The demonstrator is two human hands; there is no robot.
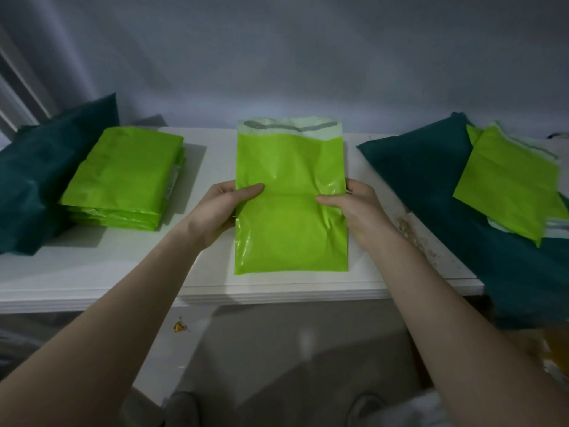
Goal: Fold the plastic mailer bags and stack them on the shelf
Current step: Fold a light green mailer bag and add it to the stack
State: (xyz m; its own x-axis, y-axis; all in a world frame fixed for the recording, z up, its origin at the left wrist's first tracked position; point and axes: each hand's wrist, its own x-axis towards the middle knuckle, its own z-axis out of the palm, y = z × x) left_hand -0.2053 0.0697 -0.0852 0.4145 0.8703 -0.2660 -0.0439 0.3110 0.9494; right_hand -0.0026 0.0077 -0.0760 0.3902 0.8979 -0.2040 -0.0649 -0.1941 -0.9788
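The left hand and right hand each pinch a side edge of an unfolded green mailer lying mid-shelf, with a folded stack already at far left and loose mailers at right apparently still to fold.

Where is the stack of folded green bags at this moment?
In the head view, the stack of folded green bags lies on the left part of the white shelf, beside a dark teal bag and left of the left hand.
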